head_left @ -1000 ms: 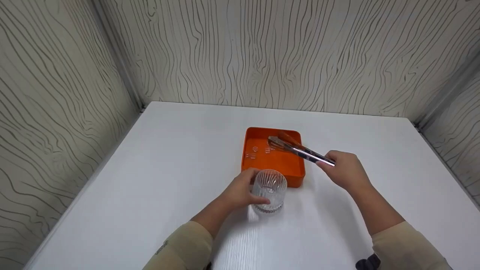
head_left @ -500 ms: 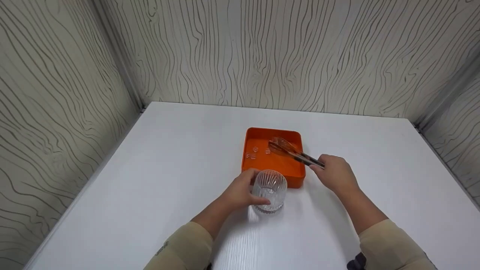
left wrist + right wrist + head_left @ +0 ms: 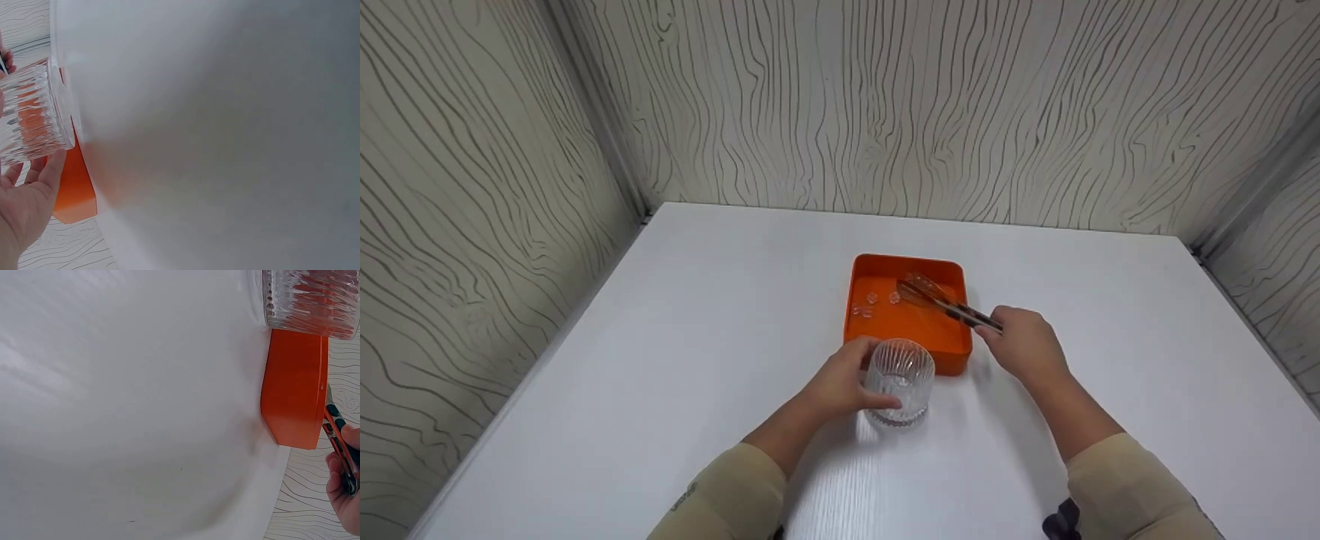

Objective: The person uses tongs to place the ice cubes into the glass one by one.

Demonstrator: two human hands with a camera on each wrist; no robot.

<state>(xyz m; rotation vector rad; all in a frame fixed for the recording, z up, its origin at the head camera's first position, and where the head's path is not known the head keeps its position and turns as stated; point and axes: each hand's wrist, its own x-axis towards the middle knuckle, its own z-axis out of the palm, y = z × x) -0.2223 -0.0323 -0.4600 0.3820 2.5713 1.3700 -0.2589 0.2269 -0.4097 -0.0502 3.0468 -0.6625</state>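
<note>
Gripping: right hand [image 3: 1025,343], fingers clamped on slim black-and-silver metal tongs [image 3: 966,316] ahead; left hand [image 3: 838,384], fingers round clear ribbed-glass tumbler [image 3: 907,375], likely slippery, fragile; hold low.

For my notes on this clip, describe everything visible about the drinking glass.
The drinking glass is short, round, clear and colourless, with ribbed walls and a beaded edge around its base; it looks like glass, though clear plastic is possible. It stands upright, mouth up, on the white table, on the person's side of the orange tray. The left hand holds it, thumb across the near side. Whether it touches the tray, or contains anything, I cannot tell.
</note>
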